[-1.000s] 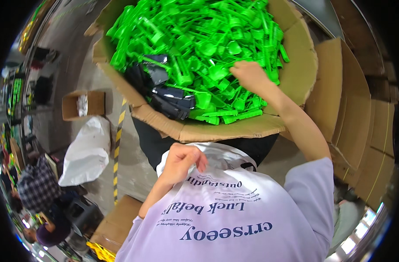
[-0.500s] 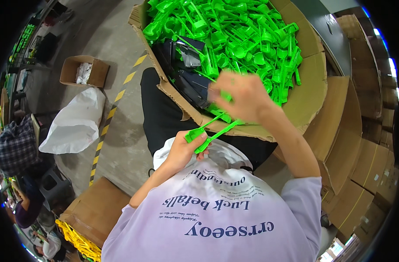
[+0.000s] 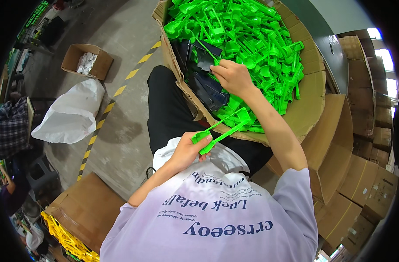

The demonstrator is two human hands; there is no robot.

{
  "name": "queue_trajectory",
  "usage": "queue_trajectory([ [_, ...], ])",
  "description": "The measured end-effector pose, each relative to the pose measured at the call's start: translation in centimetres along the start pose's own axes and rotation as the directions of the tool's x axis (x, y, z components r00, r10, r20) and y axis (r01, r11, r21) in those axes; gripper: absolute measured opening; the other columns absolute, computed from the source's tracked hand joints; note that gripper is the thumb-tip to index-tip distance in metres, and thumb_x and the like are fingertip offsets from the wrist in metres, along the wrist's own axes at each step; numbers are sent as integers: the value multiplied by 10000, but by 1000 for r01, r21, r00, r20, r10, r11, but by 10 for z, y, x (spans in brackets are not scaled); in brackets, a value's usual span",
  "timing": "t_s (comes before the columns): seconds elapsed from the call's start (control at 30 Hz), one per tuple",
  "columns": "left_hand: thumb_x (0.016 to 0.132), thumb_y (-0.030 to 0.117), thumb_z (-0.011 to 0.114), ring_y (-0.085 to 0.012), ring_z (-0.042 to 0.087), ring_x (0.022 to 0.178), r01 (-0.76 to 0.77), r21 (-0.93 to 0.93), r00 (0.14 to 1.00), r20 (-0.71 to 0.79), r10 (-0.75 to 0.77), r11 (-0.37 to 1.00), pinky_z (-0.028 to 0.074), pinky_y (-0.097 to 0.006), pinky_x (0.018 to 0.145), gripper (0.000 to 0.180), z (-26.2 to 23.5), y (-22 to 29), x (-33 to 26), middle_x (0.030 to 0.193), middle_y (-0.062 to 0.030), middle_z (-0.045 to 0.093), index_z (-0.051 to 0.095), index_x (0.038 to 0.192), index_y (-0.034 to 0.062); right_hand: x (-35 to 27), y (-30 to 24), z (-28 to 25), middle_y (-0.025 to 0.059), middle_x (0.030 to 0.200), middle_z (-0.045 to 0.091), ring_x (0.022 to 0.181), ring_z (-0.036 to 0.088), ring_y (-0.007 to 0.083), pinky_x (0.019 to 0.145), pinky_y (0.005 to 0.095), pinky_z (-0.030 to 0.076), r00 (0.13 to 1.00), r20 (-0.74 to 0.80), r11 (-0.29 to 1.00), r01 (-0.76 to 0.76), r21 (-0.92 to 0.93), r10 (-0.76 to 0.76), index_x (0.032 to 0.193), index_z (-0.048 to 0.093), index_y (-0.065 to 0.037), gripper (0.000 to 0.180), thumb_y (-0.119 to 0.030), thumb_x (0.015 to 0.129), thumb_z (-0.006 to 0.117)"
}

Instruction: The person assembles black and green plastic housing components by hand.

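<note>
My left hand (image 3: 191, 147) is closed around the wide end of a green plastic piece (image 3: 228, 133). Two long thin arms of it point up and right, toward the rim of a large round cardboard bin (image 3: 310, 100). Reaching over the bin, my right hand (image 3: 233, 77) has its fingers curled in a pinch. Its fingertips are at the edge of a dark grey plastic sheet (image 3: 204, 62); what they hold, if anything, is hidden. Beside that hand lie several black flat pieces (image 3: 207, 87). Heaped green plastic parts (image 3: 252, 39) with scoop-like ends fill much of the bin.
On the floor to the left are a small cardboard box (image 3: 101, 63) with white contents and a white sack (image 3: 72, 115). A yellow-black floor stripe (image 3: 105, 118) runs past them. Yellow parts (image 3: 66, 236) lie by a carton (image 3: 83, 209). Stacked cartons (image 3: 356, 183) stand right.
My right hand has moved up and left, from near the bin's front rim to the dark sheet. The left hand keeps its hold on the green piece. The whole view has shifted slightly.
</note>
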State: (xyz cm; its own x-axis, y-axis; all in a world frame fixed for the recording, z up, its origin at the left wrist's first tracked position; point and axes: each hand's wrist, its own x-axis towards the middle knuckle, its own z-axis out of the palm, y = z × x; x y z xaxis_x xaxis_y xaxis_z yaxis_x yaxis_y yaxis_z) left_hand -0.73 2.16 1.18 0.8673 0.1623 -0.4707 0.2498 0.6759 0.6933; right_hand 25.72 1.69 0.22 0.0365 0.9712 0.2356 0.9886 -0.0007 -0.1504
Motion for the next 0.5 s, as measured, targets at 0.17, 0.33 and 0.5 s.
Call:
queue_trajectory([
  [0.17, 935, 237, 555, -111, 546, 504, -10, -4, 1000, -5, 10, 1000, 413, -225, 451, 268, -1, -2, 2, 642, -71, 594, 600, 831, -5, 7, -13, -12, 81, 812, 622, 705, 630, 186, 586, 339, 516, 763, -166, 678, -424, 601, 624, 829, 572, -38, 89, -108, 875, 541],
  [0.33, 934, 237, 555, -110, 552, 509, -18, -16, 1000, 2, 18, 1000, 417, -226, 454, 267, 0, -1, 2, 639, -74, 595, 600, 834, -6, 13, -15, -43, 201, 1016, 633, 890, 646, 285, 755, 407, 552, 663, 168, -113, -126, 986, 729, 817, 472, -31, 153, -151, 898, 423],
  [0.5, 944, 245, 550, -99, 544, 511, 5, 21, 1000, -22, -5, 1000, 415, -228, 450, 266, 4, 2, 1, 634, -55, 585, 580, 812, 15, 1, -13, -53, 177, 941, 614, 870, 630, 295, 818, 471, 529, 664, 253, -357, 23, 934, 704, 813, 484, -28, 176, -194, 872, 472],
])
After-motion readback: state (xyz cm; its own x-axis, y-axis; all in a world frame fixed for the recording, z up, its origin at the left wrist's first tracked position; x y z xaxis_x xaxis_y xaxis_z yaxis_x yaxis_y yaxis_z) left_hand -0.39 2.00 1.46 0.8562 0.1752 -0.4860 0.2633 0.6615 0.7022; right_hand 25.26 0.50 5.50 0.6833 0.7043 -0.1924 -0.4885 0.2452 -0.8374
